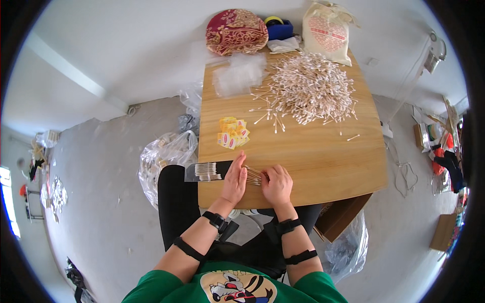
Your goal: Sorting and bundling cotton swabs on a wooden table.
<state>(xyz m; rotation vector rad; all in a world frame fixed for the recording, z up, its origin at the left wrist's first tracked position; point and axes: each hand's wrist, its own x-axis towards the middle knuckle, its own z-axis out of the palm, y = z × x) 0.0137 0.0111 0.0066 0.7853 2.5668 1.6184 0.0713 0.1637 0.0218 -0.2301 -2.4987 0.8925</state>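
At the table's near edge, my left hand [235,179] stands on its side with fingers stretched out, its palm against a small bundle of cotton swabs [253,175]. My right hand [278,185] has its fingers curled and closed on the right ends of those swabs. Left of my left hand lies a clear plastic sleeve [190,173] with a black part [223,168], partly covered by the hand. White swab tips [206,170] are lined up in the sleeve. Beyond my left hand is a small pile of yellow and white paper labels [233,133].
A large heap of cotton swabs [313,88] covers the far right of the wooden table [323,161]. Clear bags [239,74], a patterned red cushion [236,32], a blue tape dispenser [279,30] and a cream cloth bag [327,33] are behind. A cardboard box [343,217] sits below.
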